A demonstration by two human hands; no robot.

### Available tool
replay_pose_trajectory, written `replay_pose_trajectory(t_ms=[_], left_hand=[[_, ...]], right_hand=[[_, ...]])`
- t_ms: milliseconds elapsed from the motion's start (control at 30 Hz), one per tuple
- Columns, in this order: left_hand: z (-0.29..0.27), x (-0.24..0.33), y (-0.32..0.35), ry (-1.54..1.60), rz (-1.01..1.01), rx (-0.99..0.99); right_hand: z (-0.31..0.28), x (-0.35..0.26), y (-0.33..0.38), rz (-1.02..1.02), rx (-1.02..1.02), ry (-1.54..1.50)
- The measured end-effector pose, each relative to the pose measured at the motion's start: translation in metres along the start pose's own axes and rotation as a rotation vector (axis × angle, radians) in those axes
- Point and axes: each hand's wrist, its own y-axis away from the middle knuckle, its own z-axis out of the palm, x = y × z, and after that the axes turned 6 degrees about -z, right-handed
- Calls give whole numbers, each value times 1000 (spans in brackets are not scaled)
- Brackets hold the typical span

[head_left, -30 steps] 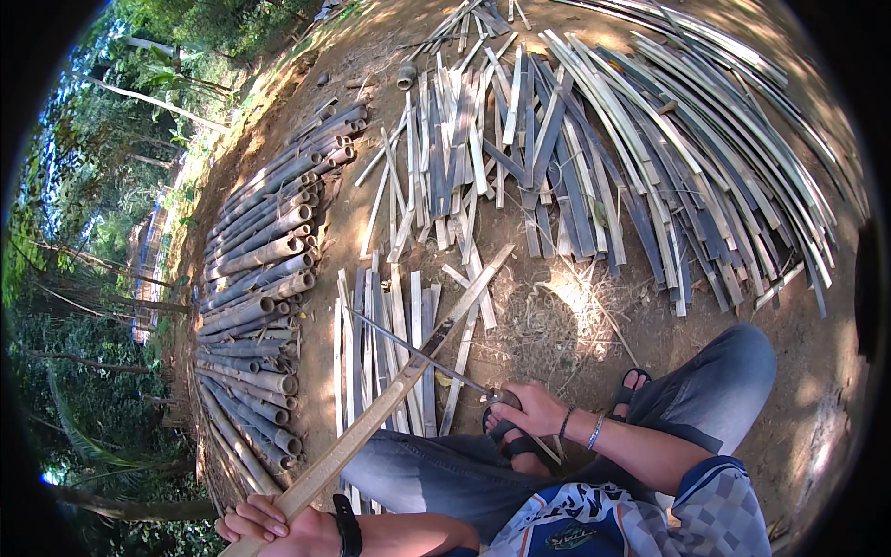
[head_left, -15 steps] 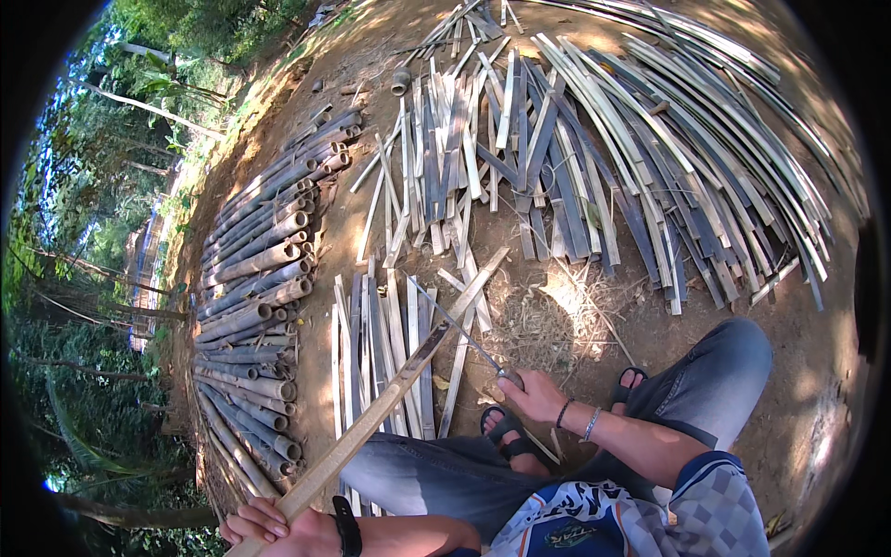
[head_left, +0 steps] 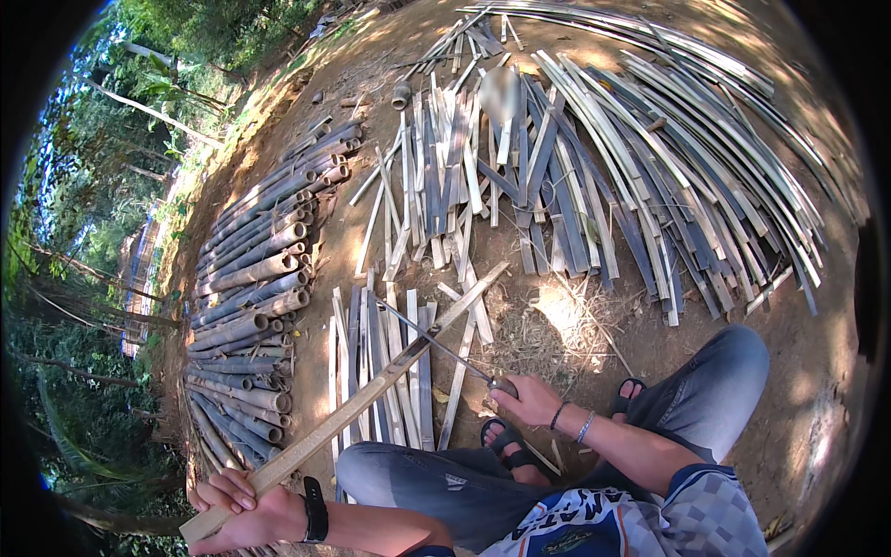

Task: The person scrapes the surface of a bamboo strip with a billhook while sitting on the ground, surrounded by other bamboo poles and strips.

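My left hand (head_left: 243,512) is wrapped round the near end of a long, flat bamboo strip (head_left: 343,410), which slants away up to the right. A dark patch marks the strip's middle. In my right hand (head_left: 534,402) is the dark handle of a knife with a long, thin blade (head_left: 461,360). The blade points up to the left and crosses the strip at the dark patch; whether its edge bites into the bamboo I cannot tell. Below the crossing, several loose strips (head_left: 401,418) lie on the ground by my left knee.
Stacked bamboo poles (head_left: 251,269) lie to the left. A wide spread of split strips (head_left: 640,186) covers the ground ahead and to the right. Thin shavings (head_left: 534,339) lie beyond my sandalled feet (head_left: 509,444). Farther left stand trees and undergrowth (head_left: 83,278).
My left hand has shifted left with the strip, whose near end now shows. The knife has moved a little left and toward me, so its blade now crosses the strip.
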Motion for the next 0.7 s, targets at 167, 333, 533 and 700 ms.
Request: replay_pose_trajectory(t_ms=[167, 333, 533, 700], left_hand=[[17, -27, -42, 144, -48, -177], [18, -39, -62, 212, -71, -260], [7, -48, -72, 217, -62, -276], [23, -34, -54, 142, -74, -279]], right_hand=[[13, -5, -26, 87, 90, 14], [31, 2, -35, 86, 185, -79], [46, -18, -32, -4, 169, -77], [42, 15, -44, 155, 197, -58]])
